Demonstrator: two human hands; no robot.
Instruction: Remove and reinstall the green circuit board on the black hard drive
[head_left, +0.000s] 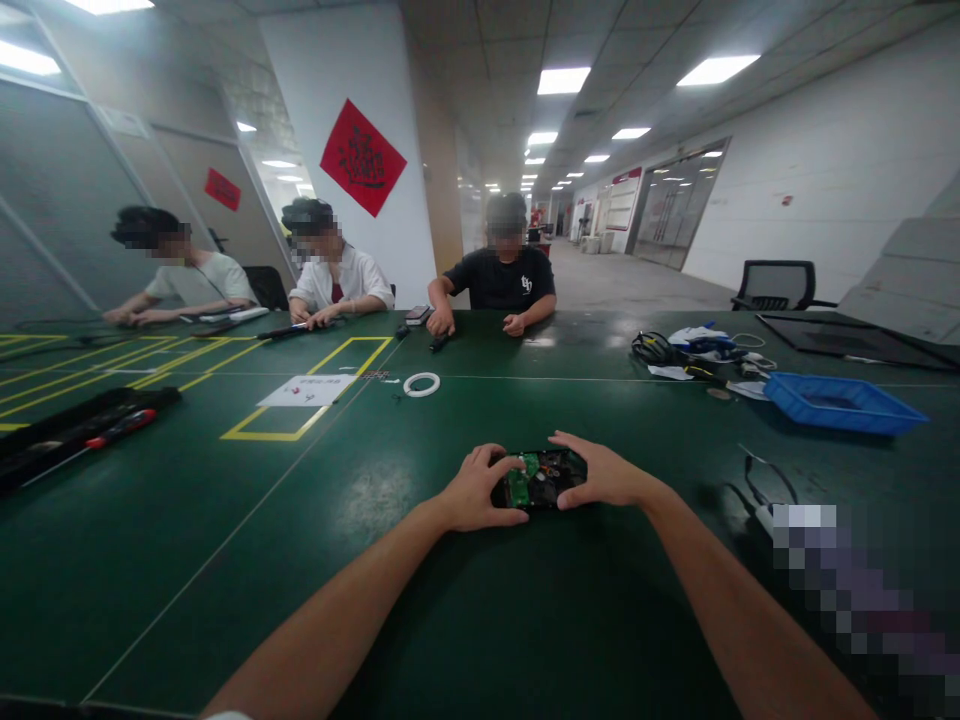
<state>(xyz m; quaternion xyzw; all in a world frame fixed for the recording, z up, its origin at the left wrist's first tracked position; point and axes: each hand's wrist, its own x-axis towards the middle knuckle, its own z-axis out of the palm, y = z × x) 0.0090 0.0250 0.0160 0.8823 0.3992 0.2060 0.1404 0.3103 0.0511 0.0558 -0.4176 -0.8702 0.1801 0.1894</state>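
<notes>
Between my hands is a black electronic device with its inside exposed, showing a green circuit board and small wires at its left part. My left hand grips the device's left end, its index finger bent over the board and its thumb along the near edge. At the right end, my right hand holds the casing between fingers on the far edge and thumb on the near edge. The device is at or just above the green table; I cannot tell whether it touches. My palms hide both of its ends.
A white ring-shaped roll and a paper sheet lie ahead left. A red-handled screwdriver is at far left. Right stands a blue tray near tangled cables. Three people sit across the green table.
</notes>
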